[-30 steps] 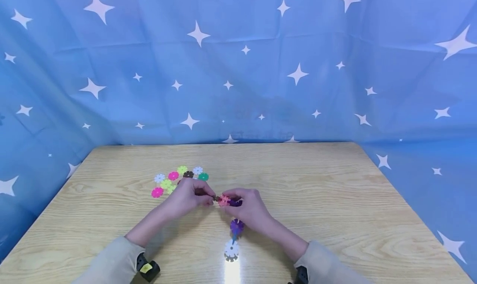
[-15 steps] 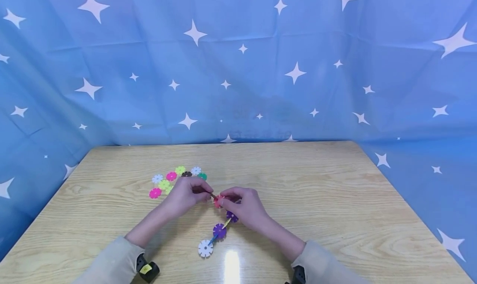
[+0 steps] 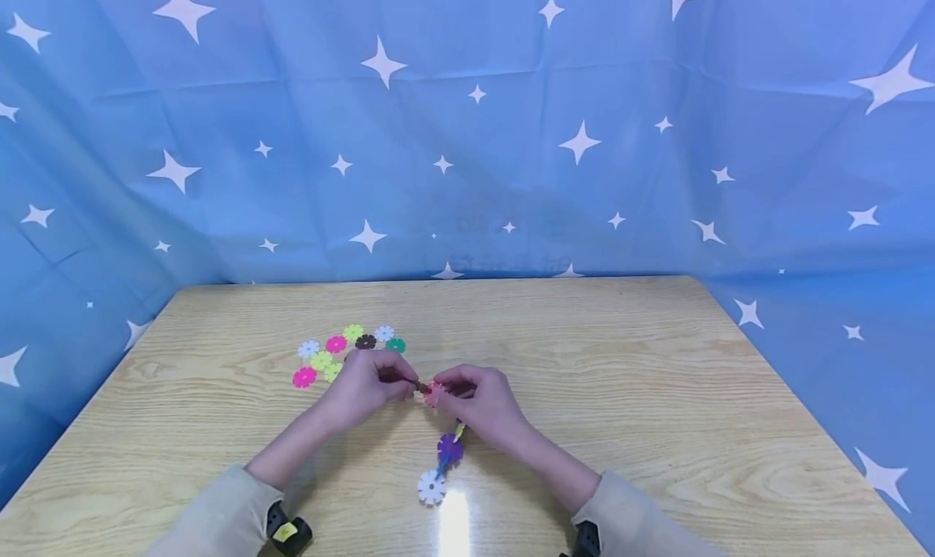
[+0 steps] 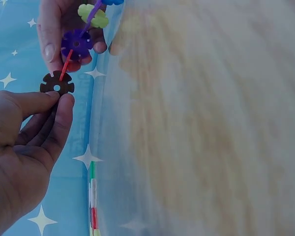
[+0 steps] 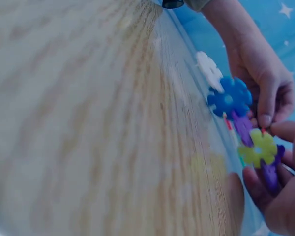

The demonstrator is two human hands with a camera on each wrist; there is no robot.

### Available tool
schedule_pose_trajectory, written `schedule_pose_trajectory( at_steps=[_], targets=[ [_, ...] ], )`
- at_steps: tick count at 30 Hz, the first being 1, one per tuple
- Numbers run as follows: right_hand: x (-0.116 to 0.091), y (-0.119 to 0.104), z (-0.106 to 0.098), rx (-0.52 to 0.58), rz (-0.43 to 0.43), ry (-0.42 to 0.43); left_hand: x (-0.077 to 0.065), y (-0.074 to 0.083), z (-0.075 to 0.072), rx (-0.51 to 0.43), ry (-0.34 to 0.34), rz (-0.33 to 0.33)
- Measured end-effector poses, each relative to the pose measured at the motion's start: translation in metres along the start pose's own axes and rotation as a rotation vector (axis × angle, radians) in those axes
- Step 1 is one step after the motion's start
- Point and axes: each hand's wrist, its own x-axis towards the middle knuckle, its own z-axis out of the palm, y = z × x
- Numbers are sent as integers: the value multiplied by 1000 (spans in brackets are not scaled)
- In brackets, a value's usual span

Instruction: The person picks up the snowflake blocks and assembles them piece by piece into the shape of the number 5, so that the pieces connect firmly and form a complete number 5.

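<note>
My left hand (image 3: 368,386) pinches a dark brown notched plastic disc (image 4: 48,85) between thumb and fingers. Against that disc's edge, the left wrist view shows a red disc (image 4: 66,65) seen edge-on, joined to a purple disc (image 4: 70,44). My right hand (image 3: 488,404) grips the chain around the red and purple discs; its fingers partly cover them. From there the chain runs through a yellow-green disc (image 5: 259,147), another purple disc (image 3: 450,449), a blue disc (image 5: 229,101) and, at the free end, a white disc (image 3: 431,487).
Loose notched discs lie on the wooden table (image 3: 621,362) beyond my left hand, among them a pink one (image 3: 304,377), a green one (image 3: 395,345) and a black one (image 3: 366,342). A blue star-patterned cloth (image 3: 467,118) hangs behind the table.
The chain's free end with the white disc has swung left, then partly back to the right. Both hands stay close together, still holding the discs, with only slight movement.
</note>
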Motion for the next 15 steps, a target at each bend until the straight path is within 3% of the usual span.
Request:
schedule_pose_trajectory(
  at_steps=[8, 15],
  targets=[
    [0, -1, 2, 30, -15, -6, -4, 2, 5, -104, -29, -36],
    [-1, 0, 4, 72, -64, 1, -6, 6, 6, -112, -44, -49]
  ],
)
